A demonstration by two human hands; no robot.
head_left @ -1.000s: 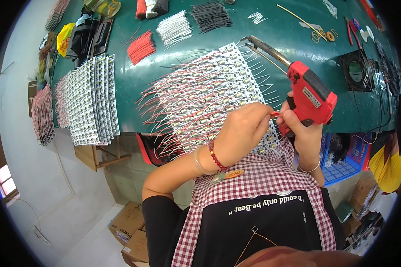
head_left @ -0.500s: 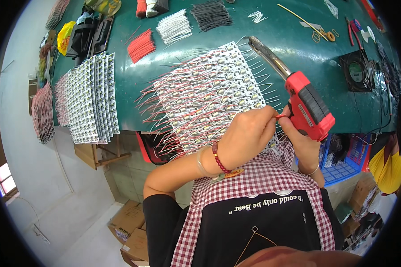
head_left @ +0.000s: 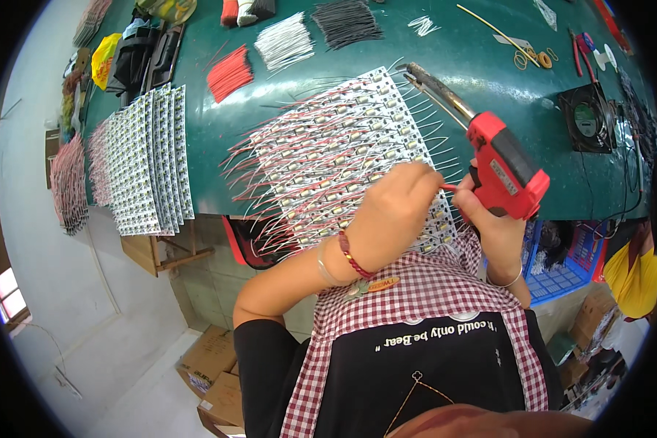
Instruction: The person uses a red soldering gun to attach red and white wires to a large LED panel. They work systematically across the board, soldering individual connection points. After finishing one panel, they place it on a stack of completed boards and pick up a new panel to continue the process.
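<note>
A red and black soldering gun (head_left: 507, 164) is gripped in my right hand (head_left: 498, 233), its metal tip pointing up and left over the board's far right corner. My right thumb and forefinger also pinch a short piece of red wire (head_left: 447, 187). My left hand (head_left: 398, 204) is closed, its fingertips pinching the other end of that wire. Beneath my left hand lies a white circuit board panel (head_left: 328, 153), with rows of small components. Red and white wires stick out from its left side and white ones from its right. My left hand hides part of its near right area.
Bundles of red wires (head_left: 230, 73), white wires (head_left: 285, 41) and black wires (head_left: 347, 23) lie beyond the panel. More stacked panels (head_left: 150, 160) stand at the left table edge. A small black fan (head_left: 588, 117) sits at right, above a blue crate (head_left: 562, 274).
My left hand has shifted a little left and away from me, widening the gap to my right hand. More red wire shows between them. The soldering gun has barely moved.
</note>
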